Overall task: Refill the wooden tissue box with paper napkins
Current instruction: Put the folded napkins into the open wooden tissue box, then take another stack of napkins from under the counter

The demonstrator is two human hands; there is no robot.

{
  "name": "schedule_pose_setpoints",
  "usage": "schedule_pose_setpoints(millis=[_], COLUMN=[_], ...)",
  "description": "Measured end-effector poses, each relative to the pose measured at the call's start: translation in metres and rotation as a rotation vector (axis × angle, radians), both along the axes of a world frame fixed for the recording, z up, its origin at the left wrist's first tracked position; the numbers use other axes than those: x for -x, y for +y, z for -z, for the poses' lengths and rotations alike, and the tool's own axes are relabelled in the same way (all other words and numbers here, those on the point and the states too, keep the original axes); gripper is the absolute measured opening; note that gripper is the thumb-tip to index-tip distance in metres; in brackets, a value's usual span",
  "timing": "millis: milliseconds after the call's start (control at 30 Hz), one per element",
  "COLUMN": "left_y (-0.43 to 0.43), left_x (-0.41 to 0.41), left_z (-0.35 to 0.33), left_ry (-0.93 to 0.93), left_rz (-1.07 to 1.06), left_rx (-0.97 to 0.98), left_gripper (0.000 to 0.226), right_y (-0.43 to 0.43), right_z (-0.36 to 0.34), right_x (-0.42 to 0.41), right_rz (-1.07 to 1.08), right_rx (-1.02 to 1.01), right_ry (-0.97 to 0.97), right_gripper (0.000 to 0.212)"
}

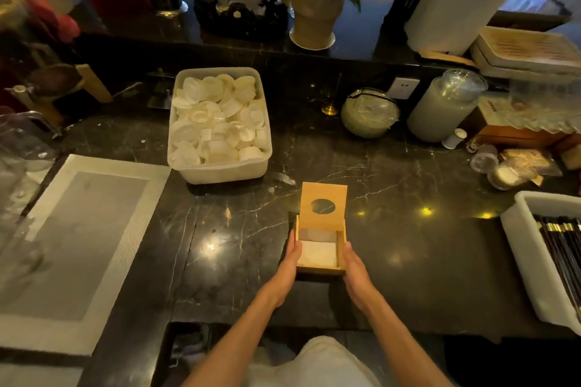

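Both bare forearms reach forward over a dark veined marble counter (408,245). Left hand (290,264) and right hand (353,267) press flat against opposite side walls of a small square wooden tissue box (319,269), grasping it between them. It sits on the counter near its front edge, its hinged lid (323,198) with a round hole standing open at the back. White paper napkins (317,253) lie inside. Farther back stands a white plastic tub of pale round lids (220,126); a white-bordered grey mat (78,245) lies to the left.

Right bin (518,229) cropped; left glassware (19,148) blurred.
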State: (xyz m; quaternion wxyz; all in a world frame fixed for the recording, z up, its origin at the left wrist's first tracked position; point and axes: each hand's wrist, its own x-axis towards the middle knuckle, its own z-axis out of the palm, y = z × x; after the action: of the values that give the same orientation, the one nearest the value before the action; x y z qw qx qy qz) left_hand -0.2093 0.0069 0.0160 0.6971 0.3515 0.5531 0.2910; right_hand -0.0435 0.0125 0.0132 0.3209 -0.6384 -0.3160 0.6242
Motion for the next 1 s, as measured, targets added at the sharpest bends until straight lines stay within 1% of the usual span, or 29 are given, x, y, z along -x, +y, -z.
schedule_pose_setpoints(millis=[67, 133, 167, 200, 267, 300, 333, 400, 433, 467, 500, 533, 667, 767, 867, 900, 933, 967, 1000], left_y=[-0.007, -0.020, -0.030, -0.040, -0.071, -0.091, -0.110, -0.143, -0.153, -0.159, -0.162, -0.160, -0.160, -0.167, -0.194, -0.209, -0.226, -0.243, -0.261], left_x=[-0.001, 0.001, 0.002, 0.001, -0.005, -0.009, -0.013, -0.021, -0.028, -0.035, -0.042, -0.046, -0.049, -0.049, -0.055, -0.055, -0.052, -0.048, -0.042], left_z=[0.002, 0.012, 0.021, 0.028, 0.041, 0.052, 0.061, 0.067, 0.062, 0.062, 0.058, 0.053, 0.040, 0.036, 0.036, 0.037, 0.041, 0.049, 0.060], left_ry=[0.051, 0.124, 0.208, 0.345, 0.800, 0.999, 1.145, 1.256, 1.247, 1.236, 1.227, 1.246, 1.239, 1.239, 1.188, 1.163, 1.158, 1.179, 1.213], left_rz=[-0.044, -0.073, -0.059, -0.008, 0.166, 0.196, 0.233, 0.271, 0.296, 0.312, 0.299, 0.301, 0.351, 0.340, 0.239, 0.205, 0.169, 0.130, 0.095], left_rx=[-0.023, -0.060, -0.074, -0.072, -0.110, -0.176, -0.222, -0.174, -0.113, -0.054, -0.018, -0.007, 0.088, 0.055, -0.007, -0.001, 0.022, 0.051, 0.086], left_gripper=[0.051, 0.058, 0.059, 0.057, 0.051, 0.051, 0.053, 0.062, 0.069, 0.072, 0.073, 0.073, 0.074, 0.075, 0.070, 0.067, 0.063, 0.061, 0.059], right_y=[0.000, -0.004, -0.008, -0.014, -0.030, -0.037, -0.046, -0.070, -0.084, -0.096, -0.105, -0.109, -0.107, -0.106, -0.122, -0.135, -0.152, -0.168, -0.185], right_z=[-0.001, -0.005, -0.005, -0.005, 0.000, 0.008, 0.019, 0.045, 0.056, 0.064, 0.070, 0.070, 0.061, 0.052, 0.043, 0.045, 0.049, 0.055, 0.062], right_x=[-0.004, -0.010, -0.015, -0.021, -0.032, -0.037, -0.043, -0.057, -0.065, -0.074, -0.080, -0.083, -0.081, -0.072, -0.051, -0.043, -0.035, -0.028, -0.022], right_rz=[-0.053, -0.117, -0.144, -0.168, -0.250, -0.325, -0.446, -0.765, -0.892, -0.985, -1.029, -1.043, -1.143, -1.142, -1.089, -1.110, -1.143, -1.213, -1.336], right_rx=[-0.006, -0.014, -0.028, -0.047, -0.133, -0.189, -0.227, -0.322, -0.387, -0.456, -0.504, -0.522, -0.460, -0.389, -0.281, -0.308, -0.410, -0.556, -0.682], right_ry=[-0.014, -0.024, -0.021, -0.016, -0.053, -0.133, -0.279, -0.699, -0.854, -0.954, -1.012, -1.036, -1.087, -1.107, -1.102, -1.111, -1.117, -1.100, -1.059], right_gripper=[0.040, 0.043, 0.045, 0.047, 0.049, 0.052, 0.056, 0.066, 0.071, 0.075, 0.076, 0.077, 0.087, 0.080, 0.072, 0.069, 0.067, 0.064, 0.061])
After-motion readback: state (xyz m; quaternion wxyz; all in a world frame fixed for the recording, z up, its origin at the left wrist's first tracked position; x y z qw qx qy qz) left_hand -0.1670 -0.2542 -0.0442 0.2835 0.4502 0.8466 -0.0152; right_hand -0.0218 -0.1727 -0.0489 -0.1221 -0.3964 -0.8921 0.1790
